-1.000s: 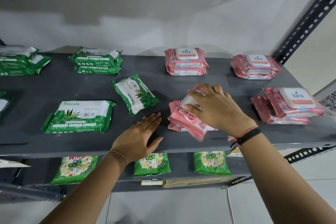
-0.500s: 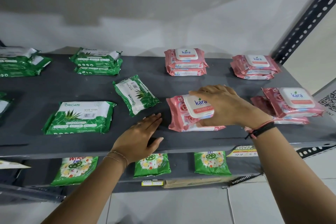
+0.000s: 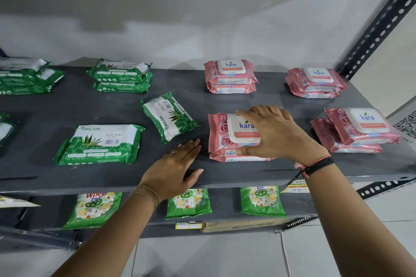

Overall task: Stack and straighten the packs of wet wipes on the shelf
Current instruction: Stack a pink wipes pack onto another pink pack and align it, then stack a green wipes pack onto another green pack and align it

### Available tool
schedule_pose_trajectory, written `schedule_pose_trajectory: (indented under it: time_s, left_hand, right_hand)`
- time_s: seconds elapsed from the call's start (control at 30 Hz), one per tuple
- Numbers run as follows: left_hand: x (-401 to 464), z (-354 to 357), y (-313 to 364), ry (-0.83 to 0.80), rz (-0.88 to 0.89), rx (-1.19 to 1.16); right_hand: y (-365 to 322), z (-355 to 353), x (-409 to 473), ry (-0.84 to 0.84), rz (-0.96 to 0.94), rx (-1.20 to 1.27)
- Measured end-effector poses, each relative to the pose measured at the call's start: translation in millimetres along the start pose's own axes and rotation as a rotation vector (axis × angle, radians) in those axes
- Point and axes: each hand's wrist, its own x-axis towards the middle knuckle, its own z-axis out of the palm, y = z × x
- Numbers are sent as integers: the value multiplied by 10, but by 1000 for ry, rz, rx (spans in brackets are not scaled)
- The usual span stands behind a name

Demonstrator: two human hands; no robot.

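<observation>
Far left on the shelf (image 3: 67, 177), the green packs at the back (image 3: 120, 76) sit in neat piles, but one flat green pack (image 3: 101, 145) and one crooked green pack (image 3: 170, 117) lie alone near the front. My left hand (image 3: 174, 170) lies flat on the shelf just beside the pink pile, fingers (image 3: 191, 145) straight and close together, holding nothing. I would slide it up against the pile's left side, like a wall. My right hand (image 3: 273, 134) rests on the top pink pack (image 3: 227, 131), fingers spread over its white lid (image 3: 242, 128) and pressing down. That pack sits on another pink one, near the front middle of the shelf. I should push gently until the edges line up, and not squash it. To the right, the two pink packs (image 3: 360, 130) look crooked and may need fixing next.
</observation>
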Motion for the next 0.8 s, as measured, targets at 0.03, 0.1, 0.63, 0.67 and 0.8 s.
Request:
schedule_pose_trajectory:
  time_s: [0.03, 0.1, 0.63, 0.67, 0.8]
  left_hand:
    - [-4, -9, 11, 1, -3, 4]
    - [-14, -47, 34, 13, -4, 26]
    - [-1352, -956, -1089, 129, -453, 227]
    - [-1419, -970, -1174, 116, -473, 238]
    - [-1533, -1008, -1441, 79, -490, 261]
  right_hand:
    - [-16, -12, -10, -5, 1, 10]
    - [-79, -62, -28, 22, -8, 31]
    - [-1556, 146, 875, 146, 65, 230]
    - [-1588, 187, 941, 121, 105, 247]
    - [-1612, 306, 1133, 15, 255, 329]
